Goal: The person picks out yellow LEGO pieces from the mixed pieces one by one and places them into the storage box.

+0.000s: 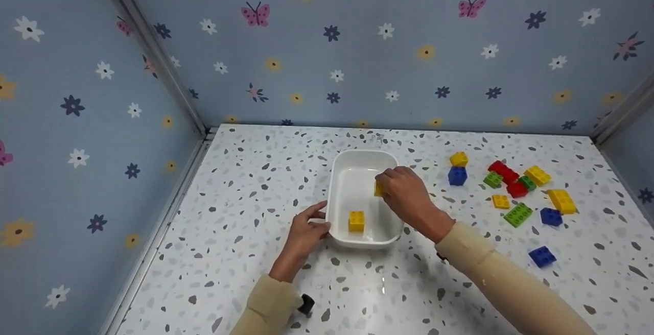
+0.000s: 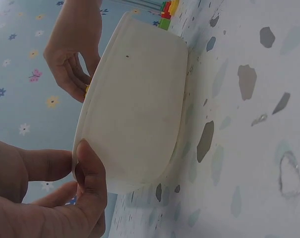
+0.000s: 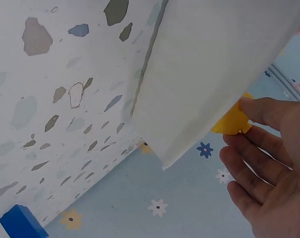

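Observation:
A white rectangular dish [image 1: 340, 171] stands in the middle of the speckled table [image 1: 245, 182]. One yellow brick [image 1: 356, 220] lies inside it near the front. My right hand [image 1: 403, 192] hovers over the dish and pinches a second yellow brick [image 1: 378, 188] at the fingertips; the brick [image 3: 233, 120] shows beside the dish wall [image 3: 214, 74] in the right wrist view. My left hand [image 1: 305, 230] holds the dish's front left rim, thumb [image 2: 92, 173] pressed against its outer wall [image 2: 140, 104].
Several loose bricks in yellow, red, green and blue lie scattered at the right, among them a yellow-on-blue pair [image 1: 458, 169] and a lone blue brick [image 1: 542, 256]. Flowered walls [image 1: 327, 49] enclose the table on three sides.

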A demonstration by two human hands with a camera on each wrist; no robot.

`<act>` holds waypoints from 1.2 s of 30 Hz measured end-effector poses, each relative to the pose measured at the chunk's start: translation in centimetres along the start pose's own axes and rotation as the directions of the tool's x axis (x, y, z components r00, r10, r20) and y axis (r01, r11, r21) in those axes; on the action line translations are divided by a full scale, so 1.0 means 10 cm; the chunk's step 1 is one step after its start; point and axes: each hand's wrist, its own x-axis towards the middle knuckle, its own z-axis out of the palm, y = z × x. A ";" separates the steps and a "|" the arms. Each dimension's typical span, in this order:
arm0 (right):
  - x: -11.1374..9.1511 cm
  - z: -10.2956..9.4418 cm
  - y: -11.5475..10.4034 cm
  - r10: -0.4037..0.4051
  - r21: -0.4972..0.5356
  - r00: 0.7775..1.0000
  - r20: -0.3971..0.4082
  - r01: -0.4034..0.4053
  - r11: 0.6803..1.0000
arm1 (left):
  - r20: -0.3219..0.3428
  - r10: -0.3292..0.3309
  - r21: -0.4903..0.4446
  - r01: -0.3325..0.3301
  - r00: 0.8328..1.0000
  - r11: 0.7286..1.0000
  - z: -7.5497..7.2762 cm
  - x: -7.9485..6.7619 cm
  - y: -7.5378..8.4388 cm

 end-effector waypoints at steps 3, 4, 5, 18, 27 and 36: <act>0.02 0.03 -0.01 -0.017 -0.011 1.000 0.000 0.017 1.000 | 0.000 -0.002 0.003 0.002 1.000 1.000 0.00 0.00 0.00; 0.03 0.04 -0.02 -0.022 -0.014 1.000 -0.001 0.022 1.000 | -0.001 -0.003 0.004 0.003 1.000 1.000 0.00 0.00 0.00; 0.04 0.05 -0.02 -0.028 -0.019 1.000 -0.004 0.028 0.999 | 0.002 0.001 -0.002 -0.001 1.000 1.000 0.00 0.00 0.00; 0.14 0.12 -0.09 -0.022 -0.020 0.998 0.052 0.023 1.000 | 0.005 -0.008 -0.009 0.009 1.000 1.000 0.01 0.00 0.00; 0.21 0.12 -0.13 -0.014 -0.020 0.991 0.133 0.017 1.000 | 0.002 -0.010 0.003 0.010 1.000 1.000 0.01 -0.01 0.01; 0.30 0.11 -0.17 -0.067 -0.023 0.987 0.146 0.071 0.997 | 0.008 -0.002 -0.007 0.002 1.000 1.000 0.00 -0.02 0.01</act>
